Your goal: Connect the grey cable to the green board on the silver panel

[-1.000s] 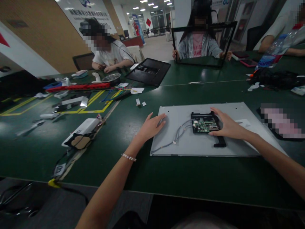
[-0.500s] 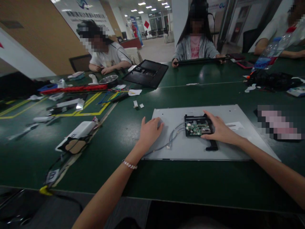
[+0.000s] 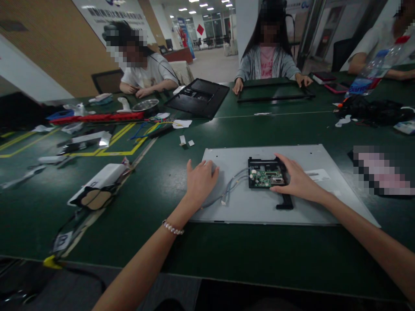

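A light grey metal panel (image 3: 240,211) lies flat on the green table. On it rests a black bracket (image 3: 287,201) carrying a green circuit board (image 3: 266,178). My right hand (image 3: 296,179) grips the bracket's right side between thumb and fingers. Over the panel's left edge, my left hand (image 3: 201,179) is spread, holding nothing. Grey cables (image 3: 231,185) run from the board's left side toward my left wrist.
A white battery-like pack (image 3: 105,179) lies left with a cable. Beyond are a black plastic cover (image 3: 198,98) and a black frame (image 3: 275,99) held by a person. A blurred pink object (image 3: 382,170) lies right, near bottles (image 3: 366,75).
The person across has lowered the black frame flat toward the table. My hands keep nearly the same places on the panel; the view has shifted slightly.
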Motion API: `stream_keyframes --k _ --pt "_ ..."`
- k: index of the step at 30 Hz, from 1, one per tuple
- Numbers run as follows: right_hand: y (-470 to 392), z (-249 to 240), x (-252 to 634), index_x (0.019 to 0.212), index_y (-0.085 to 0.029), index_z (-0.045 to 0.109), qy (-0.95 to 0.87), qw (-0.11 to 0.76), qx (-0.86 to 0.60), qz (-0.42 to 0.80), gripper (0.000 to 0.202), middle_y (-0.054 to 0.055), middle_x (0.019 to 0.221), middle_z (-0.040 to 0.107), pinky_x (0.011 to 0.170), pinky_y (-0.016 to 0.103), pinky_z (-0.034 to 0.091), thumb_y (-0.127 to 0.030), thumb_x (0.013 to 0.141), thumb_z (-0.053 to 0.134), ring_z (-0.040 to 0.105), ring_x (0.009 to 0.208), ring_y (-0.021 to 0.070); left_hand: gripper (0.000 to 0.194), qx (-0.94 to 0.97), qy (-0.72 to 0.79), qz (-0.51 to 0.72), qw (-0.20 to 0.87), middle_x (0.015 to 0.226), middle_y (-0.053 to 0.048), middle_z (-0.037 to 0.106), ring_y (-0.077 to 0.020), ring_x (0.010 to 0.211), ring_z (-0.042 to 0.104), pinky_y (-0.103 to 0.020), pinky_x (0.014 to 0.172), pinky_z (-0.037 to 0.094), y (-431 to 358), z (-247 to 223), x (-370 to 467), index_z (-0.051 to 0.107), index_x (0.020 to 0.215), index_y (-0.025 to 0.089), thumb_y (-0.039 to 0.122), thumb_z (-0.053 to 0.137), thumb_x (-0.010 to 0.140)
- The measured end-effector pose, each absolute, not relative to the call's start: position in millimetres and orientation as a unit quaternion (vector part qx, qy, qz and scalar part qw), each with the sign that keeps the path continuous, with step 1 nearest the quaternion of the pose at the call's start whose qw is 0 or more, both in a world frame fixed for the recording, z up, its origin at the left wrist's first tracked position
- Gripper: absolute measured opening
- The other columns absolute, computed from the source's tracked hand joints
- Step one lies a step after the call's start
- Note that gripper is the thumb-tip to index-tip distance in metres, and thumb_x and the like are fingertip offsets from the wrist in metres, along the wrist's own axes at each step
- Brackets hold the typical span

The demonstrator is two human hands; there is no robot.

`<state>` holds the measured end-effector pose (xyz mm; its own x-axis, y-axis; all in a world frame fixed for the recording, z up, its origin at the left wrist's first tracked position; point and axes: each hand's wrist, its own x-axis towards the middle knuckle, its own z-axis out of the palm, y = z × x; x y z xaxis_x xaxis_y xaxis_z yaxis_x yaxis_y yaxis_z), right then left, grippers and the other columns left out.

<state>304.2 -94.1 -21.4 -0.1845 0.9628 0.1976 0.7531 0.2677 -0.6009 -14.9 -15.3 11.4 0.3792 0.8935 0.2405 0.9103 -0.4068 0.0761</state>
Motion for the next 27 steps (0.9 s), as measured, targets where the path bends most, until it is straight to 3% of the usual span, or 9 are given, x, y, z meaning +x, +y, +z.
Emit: stream_keyframes --k 7,11,15,17,20,23,27 --pt "-94.4 -20.5 302.1 0.155 -0.021 0.023 -0.749 0.297 -0.567 0.170 0.098 0.017 0.152 0.041 0.111 0.060 0.033 -0.053 0.074 0.068 0.041 0.136 0.0411 0.033 -0.823 -0.557 -0.103 0.045 0.107 -0.014 0.071 -0.0313 0.118 0.060 -0.062 0.116 0.016 -16.0 11.0 -13.5 0.064 0.102 0.016 0.035 0.038 0.097" --pt "-94.5 -22.3 301.0 0.155 -0.023 0.023 -0.747 0.306 -0.565 0.171 0.097 0.017 0.151 0.042 0.109 0.064 0.033 -0.051 0.074 0.069 0.042 0.135 0.0420 0.038 -0.824 -0.553 -0.120 0.037 0.124 -0.016 0.067 -0.0316 0.132 0.050 -0.065 0.117 0.011 -14.1 10.3 -11.5 0.060 0.119 0.016 0.038 0.037 0.098" --pt "-93.5 -24.6 301.1 0.154 -0.021 0.025 -0.748 0.310 -0.563 0.165 0.097 0.017 0.151 0.041 0.111 0.061 0.033 -0.051 0.074 0.070 0.041 0.136 0.0404 0.059 -0.859 -0.481 -0.146 -0.099 0.154 -0.014 0.040 -0.0280 0.144 0.033 -0.055 0.120 0.020 -13.4 13.9 2.0 0.035 0.147 0.018 0.044 0.044 0.096" --pt "-92.8 -26.0 301.3 0.154 -0.020 0.026 -0.749 0.312 -0.562 0.162 0.098 0.018 0.151 0.041 0.111 0.060 0.034 -0.052 0.073 0.071 0.041 0.136 0.0400 0.077 -0.874 -0.422 -0.140 -0.197 0.161 -0.014 0.027 -0.0270 0.147 0.029 -0.048 0.120 0.025 -13.3 16.8 15.0 0.020 0.154 0.019 0.048 0.052 0.091" --pt "-91.7 -28.4 301.6 0.154 -0.021 0.025 -0.750 0.314 -0.561 0.158 0.097 0.017 0.150 0.042 0.111 0.060 0.033 -0.051 0.073 0.070 0.041 0.136 0.0397 0.104 -0.884 -0.342 -0.119 -0.296 0.164 -0.016 0.013 -0.0322 0.149 0.020 -0.049 0.121 0.022 -9.4 19.0 35.1 0.007 0.157 0.018 0.049 0.067 0.079" --pt "-90.3 -31.5 302.1 0.155 -0.021 0.024 -0.751 0.315 -0.559 0.155 0.098 0.017 0.152 0.041 0.110 0.060 0.033 -0.050 0.073 0.070 0.041 0.137 0.0400 0.118 -0.881 -0.301 -0.108 -0.349 0.164 -0.019 0.008 -0.0372 0.149 0.017 -0.055 0.121 0.019 -0.9 17.7 46.0 0.003 0.158 0.017 0.046 0.076 0.070" --pt "-88.3 -35.7 301.8 0.155 -0.022 0.023 -0.757 0.311 -0.556 0.147 0.098 0.017 0.154 0.038 0.112 0.061 0.031 -0.051 0.074 0.070 0.038 0.139 0.0393 0.122 -0.875 -0.283 -0.089 -0.382 0.162 -0.020 0.016 -0.0393 0.148 0.019 -0.059 0.120 0.017 5.9 14.3 44.6 0.005 0.158 0.017 0.042 0.079 0.064"
